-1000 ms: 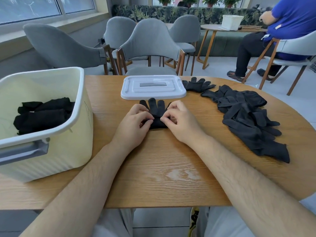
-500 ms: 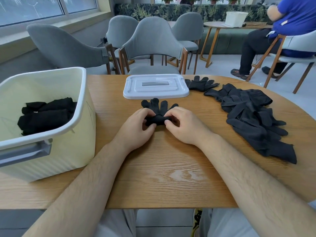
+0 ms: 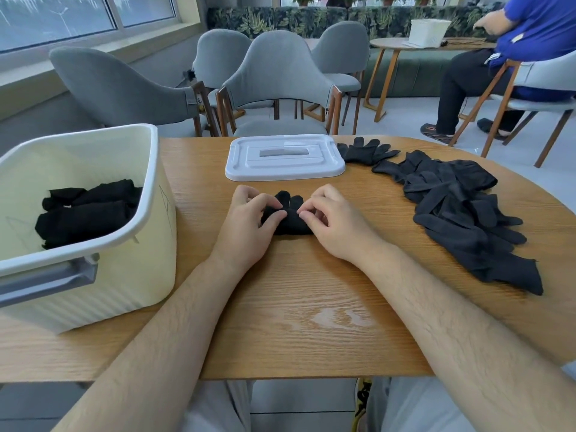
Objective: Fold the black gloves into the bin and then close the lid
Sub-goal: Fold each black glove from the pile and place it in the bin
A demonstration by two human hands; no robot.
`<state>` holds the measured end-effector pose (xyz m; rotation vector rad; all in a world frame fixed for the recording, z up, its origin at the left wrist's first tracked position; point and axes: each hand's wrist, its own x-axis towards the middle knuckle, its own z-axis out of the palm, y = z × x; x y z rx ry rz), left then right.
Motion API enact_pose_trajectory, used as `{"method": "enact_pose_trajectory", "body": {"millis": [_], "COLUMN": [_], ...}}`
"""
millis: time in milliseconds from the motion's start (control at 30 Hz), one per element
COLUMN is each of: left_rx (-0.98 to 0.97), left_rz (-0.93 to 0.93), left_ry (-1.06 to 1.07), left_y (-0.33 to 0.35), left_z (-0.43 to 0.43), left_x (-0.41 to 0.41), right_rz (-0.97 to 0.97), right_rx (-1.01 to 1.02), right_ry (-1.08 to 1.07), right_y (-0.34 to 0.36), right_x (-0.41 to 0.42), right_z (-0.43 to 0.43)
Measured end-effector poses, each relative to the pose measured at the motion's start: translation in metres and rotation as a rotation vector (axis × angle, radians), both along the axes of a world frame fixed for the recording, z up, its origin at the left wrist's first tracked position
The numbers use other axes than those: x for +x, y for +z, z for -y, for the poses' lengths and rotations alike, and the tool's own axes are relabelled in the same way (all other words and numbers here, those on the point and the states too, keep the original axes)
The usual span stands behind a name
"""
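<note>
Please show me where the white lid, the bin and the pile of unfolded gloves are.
white lid (image 3: 284, 153), head view, on its grey handle.
bin (image 3: 131, 282), head view, on its outer wall.
pile of unfolded gloves (image 3: 458, 210), head view, on the heap's middle.

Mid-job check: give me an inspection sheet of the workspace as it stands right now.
Surface: wooden table, with everything listed below resting on it.
Job's things: cream bin at the left, open, with folded gloves inside; white lid lying flat beyond the hands; one partly folded glove between the hands; loose pile of gloves at the right.
Clutter: nothing seen.
Grippers: left hand and right hand both pinch the glove against the table.
Cables: nothing seen.
Surroundings: grey chairs behind the table; a seated person in blue at another table, where a white basket stands.
</note>
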<state>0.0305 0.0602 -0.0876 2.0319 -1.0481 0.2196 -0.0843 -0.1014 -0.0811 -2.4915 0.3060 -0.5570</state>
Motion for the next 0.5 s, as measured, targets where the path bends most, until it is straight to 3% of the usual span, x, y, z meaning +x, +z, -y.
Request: {"method": "enact_pose_trajectory", "body": {"millis": [167,233,367,500], "left_rx": [0.161,0.214,0.131,0.044], "left_rz": [-0.044,-0.034,-0.058,-0.243], "left_ry": [-0.222,-0.221,-0.190,-0.121], "left_y": [-0.0010,-0.0007,0.0012,0.0053], "left_z": [-0.0103,-0.0088,-0.0079,-0.0075], "left_x": [0.0042,0.0056,0.0046,-0.0004], "right_rz": [-0.071,-0.078,-0.041,-0.013], "right_rx": [0.046,0.028,0.000,0.109], "right_ry": [0.117,0.124,0.108,0.071], "right_y": [0.0022,0.0018,0.0028,0.0084], "right_x": [-0.0089,-0.0085,-0.0052,-0.0088], "right_z": [0.0086,0.0105,0.0096,0.0044]}}
